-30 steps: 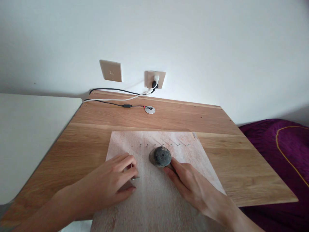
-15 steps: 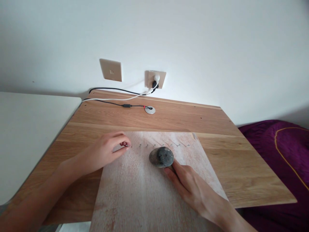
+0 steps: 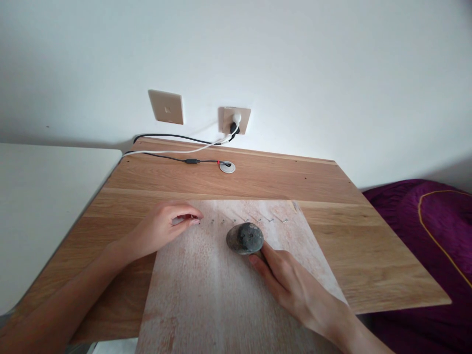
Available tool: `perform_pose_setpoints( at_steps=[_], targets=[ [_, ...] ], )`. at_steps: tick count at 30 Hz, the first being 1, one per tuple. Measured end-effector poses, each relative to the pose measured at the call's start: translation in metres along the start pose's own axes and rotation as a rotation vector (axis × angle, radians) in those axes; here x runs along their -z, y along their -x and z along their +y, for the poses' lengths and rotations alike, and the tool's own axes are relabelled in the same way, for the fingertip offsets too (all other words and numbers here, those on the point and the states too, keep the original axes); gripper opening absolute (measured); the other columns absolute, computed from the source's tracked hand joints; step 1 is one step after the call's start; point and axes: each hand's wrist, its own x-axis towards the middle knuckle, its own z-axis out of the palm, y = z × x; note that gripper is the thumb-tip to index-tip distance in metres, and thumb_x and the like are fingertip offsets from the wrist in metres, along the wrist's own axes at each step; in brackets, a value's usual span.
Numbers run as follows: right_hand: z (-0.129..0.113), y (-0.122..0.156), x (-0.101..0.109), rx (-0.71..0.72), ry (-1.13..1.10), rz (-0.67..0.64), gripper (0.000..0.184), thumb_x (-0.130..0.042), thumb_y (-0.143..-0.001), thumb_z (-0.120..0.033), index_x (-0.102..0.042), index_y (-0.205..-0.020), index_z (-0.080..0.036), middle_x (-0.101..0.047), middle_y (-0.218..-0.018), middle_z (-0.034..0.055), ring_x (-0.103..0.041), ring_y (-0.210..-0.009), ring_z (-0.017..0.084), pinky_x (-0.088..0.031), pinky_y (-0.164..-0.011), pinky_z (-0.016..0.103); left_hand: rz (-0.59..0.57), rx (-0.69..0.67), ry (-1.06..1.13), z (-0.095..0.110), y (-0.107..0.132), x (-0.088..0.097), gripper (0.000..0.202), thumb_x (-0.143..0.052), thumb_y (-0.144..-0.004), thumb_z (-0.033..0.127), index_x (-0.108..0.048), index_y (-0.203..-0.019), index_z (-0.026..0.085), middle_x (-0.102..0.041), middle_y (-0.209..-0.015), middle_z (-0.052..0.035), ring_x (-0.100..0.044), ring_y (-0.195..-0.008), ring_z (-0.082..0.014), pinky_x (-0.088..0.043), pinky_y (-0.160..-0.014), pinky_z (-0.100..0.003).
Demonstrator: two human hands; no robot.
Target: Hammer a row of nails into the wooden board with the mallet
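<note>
My right hand (image 3: 291, 275) is wrapped round the handle of a mallet (image 3: 245, 238). Its rounded grey-black head hangs over the pale, whitewashed board (image 3: 191, 285). Along the board's far part runs a row of several thin nails (image 3: 272, 220), those on the right showing longer shanks. At the left end of this row, my left hand (image 3: 173, 223) pinches a tiny nail between thumb and fingertips, mostly hidden by them. The pinched fingertips are beside a small dark mark on the board.
Beneath the board is a wooden desk (image 3: 376, 250), with a cable grommet (image 3: 227, 167) near its back. Black and white cables (image 3: 165, 151) run to a wall socket (image 3: 236, 120). A white surface (image 3: 47, 206) adjoins at left; purple fabric (image 3: 398, 216) lies at right.
My left hand's fingertips have shifted slightly right, onto the spot of the dark mark. The mallet stays nearly still in my right hand. The whole view has moved a little.
</note>
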Motion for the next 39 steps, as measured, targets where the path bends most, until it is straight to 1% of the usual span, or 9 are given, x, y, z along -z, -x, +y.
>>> perform_pose_setpoints(
  at_steps=[9, 13, 18, 26, 28, 31, 33, 36, 39],
  targets=[
    [-0.001, -0.002, -0.001, -0.001, -0.023, -0.019, 0.037, -0.031, -0.116, -0.046, -0.060, -0.110, -0.024, -0.076, -0.088, 0.0080, -0.077, -0.084, 0.028, -0.057, -0.075, 0.037, 0.080, -0.047, -0.032, 0.004, 0.001, -0.005, 0.019, -0.063, -0.099, 0.033, -0.079, -0.096, 0.023, -0.082, -0.094, -0.0006, -0.075, -0.086, -0.0181, -0.057, -0.082, -0.029],
    [0.000, 0.000, -0.001, 0.019, 0.004, 0.002, 0.039, -0.031, -0.115, -0.048, -0.060, -0.117, -0.022, -0.078, -0.092, 0.0109, -0.078, -0.088, 0.030, -0.059, -0.079, 0.039, 0.099, -0.086, -0.051, 0.002, 0.003, -0.006, 0.019, -0.062, -0.100, 0.030, -0.079, -0.096, 0.023, -0.081, -0.093, -0.0008, -0.074, -0.085, -0.0176, -0.057, -0.081, -0.029],
    [-0.002, -0.001, 0.001, 0.035, -0.015, 0.011, 0.039, -0.029, -0.115, -0.048, -0.060, -0.110, -0.025, -0.078, -0.089, 0.0095, -0.078, -0.084, 0.029, -0.059, -0.072, 0.038, 0.108, -0.114, -0.079, 0.000, 0.003, -0.007, 0.018, -0.063, -0.101, 0.029, -0.079, -0.096, 0.023, -0.080, -0.091, -0.0007, -0.074, -0.085, -0.0174, -0.056, -0.081, -0.029],
    [0.000, 0.001, -0.001, 0.008, -0.017, 0.018, 0.032, -0.036, -0.114, -0.044, -0.061, -0.114, -0.025, -0.079, -0.093, 0.0096, -0.078, -0.088, 0.029, -0.060, -0.078, 0.039, 0.151, -0.286, -0.146, -0.001, 0.001, -0.012, 0.017, -0.063, -0.103, 0.022, -0.077, -0.092, 0.022, -0.077, -0.092, -0.0016, -0.072, -0.086, -0.0168, -0.055, -0.080, -0.028],
    [-0.002, 0.001, 0.001, -0.008, -0.053, 0.010, 0.031, -0.038, -0.113, -0.045, -0.061, -0.109, -0.026, -0.078, -0.092, 0.0082, -0.078, -0.086, 0.028, -0.058, -0.075, 0.038, 0.180, -0.305, -0.150, -0.003, 0.002, -0.016, 0.016, -0.063, -0.102, 0.020, -0.076, -0.093, 0.022, -0.077, -0.091, -0.0015, -0.072, -0.085, -0.0167, -0.055, -0.080, -0.029],
    [-0.012, -0.002, 0.006, -0.028, -0.127, -0.029, 0.032, -0.037, -0.114, -0.045, -0.056, -0.095, -0.027, -0.075, -0.085, 0.0041, -0.074, -0.077, 0.022, -0.054, -0.070, 0.033, 0.204, -0.262, -0.143, -0.005, 0.004, -0.020, 0.011, -0.066, -0.100, 0.019, -0.077, -0.099, 0.023, -0.078, -0.092, -0.0015, -0.073, -0.087, -0.0180, -0.056, -0.082, -0.031],
    [-0.022, -0.007, 0.011, -0.027, -0.137, -0.038, 0.032, -0.038, -0.114, -0.043, -0.053, -0.091, -0.027, -0.071, -0.079, 0.0012, -0.069, -0.070, 0.019, -0.049, -0.066, 0.031, 0.205, -0.198, -0.124, -0.006, 0.005, -0.020, 0.016, -0.067, -0.097, 0.017, -0.076, -0.109, 0.024, -0.080, -0.096, -0.0013, -0.074, -0.090, -0.0187, -0.058, -0.086, -0.032],
    [-0.038, -0.022, 0.016, 0.013, -0.117, -0.048, 0.029, -0.040, -0.115, -0.040, -0.052, -0.092, -0.026, -0.066, -0.076, -0.0011, -0.062, -0.065, 0.017, -0.044, -0.063, 0.030, 0.191, -0.113, -0.086, -0.005, 0.007, -0.020, 0.030, -0.067, -0.095, 0.015, -0.072, -0.122, 0.025, -0.081, -0.098, 0.0000, -0.076, -0.093, -0.0193, -0.058, -0.093, -0.034],
    [-0.052, -0.043, 0.016, 0.086, -0.067, -0.074, 0.024, -0.041, -0.115, -0.037, -0.055, -0.099, -0.024, -0.069, -0.082, 0.0009, -0.064, -0.071, 0.017, -0.041, -0.066, 0.031, 0.182, -0.067, -0.064, -0.003, 0.007, -0.019, 0.033, -0.068, -0.094, 0.018, -0.071, -0.126, 0.026, -0.082, -0.101, 0.0000, -0.076, -0.097, -0.0211, -0.059, -0.095, -0.036]
  ],
)
